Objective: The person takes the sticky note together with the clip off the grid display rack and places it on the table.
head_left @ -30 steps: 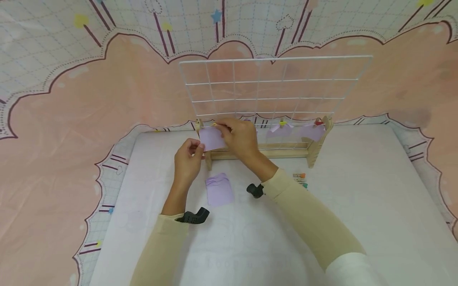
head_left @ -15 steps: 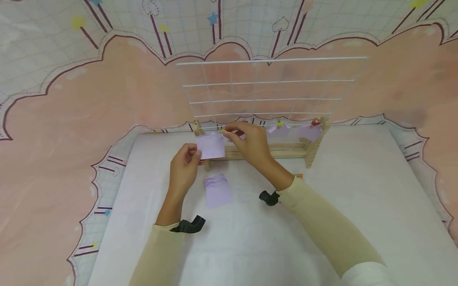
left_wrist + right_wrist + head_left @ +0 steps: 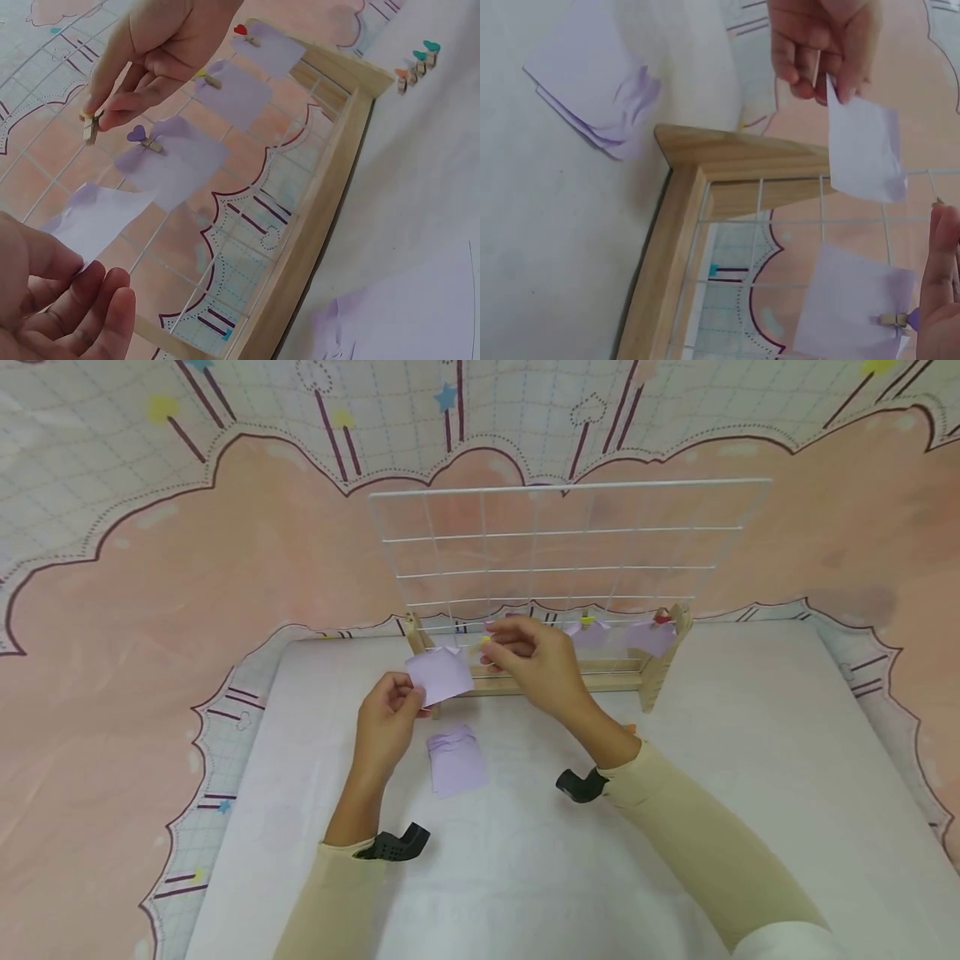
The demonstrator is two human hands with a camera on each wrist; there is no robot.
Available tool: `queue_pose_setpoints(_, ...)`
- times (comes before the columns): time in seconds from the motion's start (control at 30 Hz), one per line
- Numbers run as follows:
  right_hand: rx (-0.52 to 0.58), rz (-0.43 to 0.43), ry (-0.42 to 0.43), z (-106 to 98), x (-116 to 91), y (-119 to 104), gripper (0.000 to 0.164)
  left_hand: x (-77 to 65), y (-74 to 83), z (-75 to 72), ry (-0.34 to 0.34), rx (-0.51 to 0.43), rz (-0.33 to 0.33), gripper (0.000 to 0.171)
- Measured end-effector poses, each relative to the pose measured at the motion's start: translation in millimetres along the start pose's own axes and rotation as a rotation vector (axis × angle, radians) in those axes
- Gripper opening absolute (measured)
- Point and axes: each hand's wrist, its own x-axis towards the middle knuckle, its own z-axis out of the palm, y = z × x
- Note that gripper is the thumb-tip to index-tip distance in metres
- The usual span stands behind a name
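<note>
Before the front left corner of the wooden rack [image 3: 618, 682], toward the far edge of the desk [image 3: 525, 868]: one stack of notes [image 3: 457, 764], at least two sheets. Near the rack's front right corner: at least three loose pegs [image 3: 420, 66]. At the left end, holds one purple note [image 3: 441, 677] in the left hand [image 3: 387, 718]; just beside, apart, pinches one yellow-headed peg [image 3: 90, 130] in the right hand [image 3: 538, 664]. Beyond: one white wire grid [image 3: 535, 534], three clipped notes [image 3: 180, 169], three coloured pegs [image 3: 151, 144].

Soft light here on the white table [image 3: 510, 877], a faint shadow beside the left sleeve [image 3: 333, 902]; both wrist views look dimmer.
</note>
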Motion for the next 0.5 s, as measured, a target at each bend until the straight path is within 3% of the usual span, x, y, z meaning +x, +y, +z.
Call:
queue_pose_setpoints(0.27,0.031,0.055,-0.041,-17.6,-11.5,0.9,0.014,-8.1,-1.7,-3.9,-0.039,0.055,0.012,0.017)
queue_pose_setpoints(0.5,0.037,0.153,-0.068,-34.3,-21.9,1.1,0.019,-12.8,-6.6,-5.1,-0.056,0.065,0.008,0.016)
